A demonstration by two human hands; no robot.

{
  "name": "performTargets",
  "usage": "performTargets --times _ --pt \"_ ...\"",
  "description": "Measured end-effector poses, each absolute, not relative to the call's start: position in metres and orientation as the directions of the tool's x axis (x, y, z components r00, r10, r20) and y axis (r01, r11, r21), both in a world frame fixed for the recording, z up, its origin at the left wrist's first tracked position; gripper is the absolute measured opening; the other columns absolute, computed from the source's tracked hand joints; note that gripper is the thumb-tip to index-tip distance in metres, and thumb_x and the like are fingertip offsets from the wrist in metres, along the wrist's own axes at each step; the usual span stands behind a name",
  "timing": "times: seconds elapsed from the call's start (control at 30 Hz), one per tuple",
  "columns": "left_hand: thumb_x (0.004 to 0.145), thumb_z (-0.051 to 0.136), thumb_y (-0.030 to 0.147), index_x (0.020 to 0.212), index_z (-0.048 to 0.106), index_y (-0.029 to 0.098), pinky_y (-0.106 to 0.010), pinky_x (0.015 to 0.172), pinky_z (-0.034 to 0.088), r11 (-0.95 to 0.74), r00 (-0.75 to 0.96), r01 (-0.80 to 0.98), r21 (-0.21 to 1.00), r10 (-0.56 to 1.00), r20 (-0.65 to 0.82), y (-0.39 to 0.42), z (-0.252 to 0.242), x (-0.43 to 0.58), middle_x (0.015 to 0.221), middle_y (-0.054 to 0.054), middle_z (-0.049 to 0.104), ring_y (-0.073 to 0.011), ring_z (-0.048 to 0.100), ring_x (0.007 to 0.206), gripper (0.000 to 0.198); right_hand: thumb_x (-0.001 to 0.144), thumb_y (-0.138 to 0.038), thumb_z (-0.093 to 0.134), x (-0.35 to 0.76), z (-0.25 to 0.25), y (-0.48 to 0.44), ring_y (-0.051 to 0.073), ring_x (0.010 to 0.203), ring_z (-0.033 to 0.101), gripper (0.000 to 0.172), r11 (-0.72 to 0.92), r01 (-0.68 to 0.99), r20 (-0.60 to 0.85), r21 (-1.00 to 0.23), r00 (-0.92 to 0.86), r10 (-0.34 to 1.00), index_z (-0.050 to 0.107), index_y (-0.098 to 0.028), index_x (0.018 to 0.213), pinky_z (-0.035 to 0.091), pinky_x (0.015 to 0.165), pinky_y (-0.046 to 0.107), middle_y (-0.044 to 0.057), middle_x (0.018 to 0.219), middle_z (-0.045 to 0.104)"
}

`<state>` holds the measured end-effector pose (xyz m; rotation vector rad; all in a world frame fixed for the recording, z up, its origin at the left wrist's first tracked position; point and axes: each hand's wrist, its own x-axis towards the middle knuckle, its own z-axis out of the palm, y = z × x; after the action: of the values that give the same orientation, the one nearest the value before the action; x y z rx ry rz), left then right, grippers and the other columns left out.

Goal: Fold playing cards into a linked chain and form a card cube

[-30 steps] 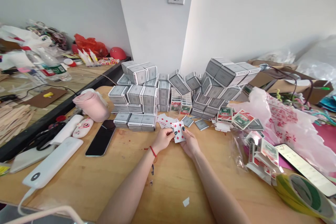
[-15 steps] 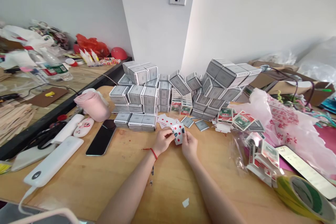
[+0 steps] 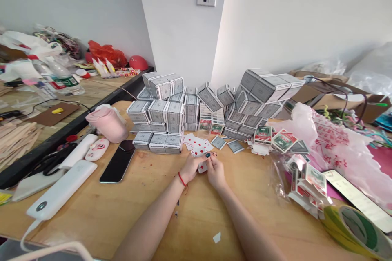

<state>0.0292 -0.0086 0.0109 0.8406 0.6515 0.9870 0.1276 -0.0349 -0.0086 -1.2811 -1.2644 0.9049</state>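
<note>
My left hand point(image 3: 192, 166) and my right hand point(image 3: 217, 172) are close together over the table, pinching a red-diamond playing card point(image 3: 202, 167). My left thumb lies across its face, and my right fingers close on its right edge, partly hiding it. Just beyond are several loose face-up cards point(image 3: 196, 142). To their right, two patterned cards point(image 3: 235, 146) lie back up. Behind my hands rise stacks of blocks folded from grey-backed cards, one on the left point(image 3: 157, 111) and one on the right point(image 3: 260, 94). Card boxes point(image 3: 217, 122) stand between them.
On the left lie a black phone point(image 3: 118, 162), a white power bank point(image 3: 63, 187) and a rolled pink cloth point(image 3: 108, 124). To the right are torn card boxes point(image 3: 309, 187), a pink-white plastic bag point(image 3: 333, 142), a lit phone point(image 3: 361, 200) and tape rolls point(image 3: 357, 230). A paper scrap point(image 3: 217, 237) lies in front.
Both hands have drawn closer together and slightly lower. My left thumb has slid across the card, and my right fingers have come over to its edge, covering more of it.
</note>
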Motion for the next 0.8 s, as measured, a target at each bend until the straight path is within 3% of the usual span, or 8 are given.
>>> performTargets --times 0.1,0.37,0.57,0.8 --pt "0.066 0.065 0.033 0.086 0.067 0.01 -0.031 0.07 0.047 0.338 0.42 -0.465 0.818 0.898 -0.132 -0.0068 0.0109 0.0267 0.081 -0.011 0.069 -0.0224 0.063 0.081 0.03 0.079 -0.043 0.046 0.1271 -0.0059 -0.0349 0.015 0.058 0.048 0.028 0.16 0.132 0.177 -0.978 0.126 0.976 0.058 -0.019 0.072 0.038 0.053 0.025 0.003 0.069 0.058" --pt "0.06 0.067 0.026 0.077 0.066 0.009 -0.028 0.063 0.046 0.4 0.378 -0.516 0.758 0.9 -0.218 -0.0042 0.0119 0.0266 0.072 -0.01 0.068 -0.0221 0.063 0.075 0.023 0.079 -0.033 0.045 0.1281 -0.0053 -0.0381 0.014 0.051 0.043 0.019 0.226 0.234 0.234 -0.946 0.005 0.972 0.053 -0.021 0.066 0.034 0.049 0.024 0.001 0.061 0.051" --pt "0.063 0.064 0.026 0.069 0.063 0.009 -0.026 0.057 0.045 0.341 0.297 -0.525 0.78 0.932 -0.207 -0.0045 0.0064 0.0318 0.066 -0.008 0.066 -0.0195 0.063 0.069 0.018 0.081 -0.029 0.038 0.1226 -0.0095 -0.0402 0.015 0.049 0.044 0.023 0.231 0.367 0.281 -0.901 0.088 0.956 0.056 -0.022 0.068 0.035 0.053 0.027 0.001 0.06 0.053" --pt "0.062 0.064 0.032 0.06 0.06 0.01 -0.026 0.053 0.043 0.337 0.276 -0.495 0.801 0.935 -0.223 -0.0034 0.0046 0.0336 0.059 -0.006 0.064 -0.0168 0.06 0.058 0.022 0.077 -0.032 0.047 0.1212 -0.0116 -0.0401 0.015 0.05 0.045 0.02 0.188 0.293 0.234 -0.937 0.131 0.963 0.056 -0.023 0.061 0.037 0.051 0.027 0.001 0.056 0.052"
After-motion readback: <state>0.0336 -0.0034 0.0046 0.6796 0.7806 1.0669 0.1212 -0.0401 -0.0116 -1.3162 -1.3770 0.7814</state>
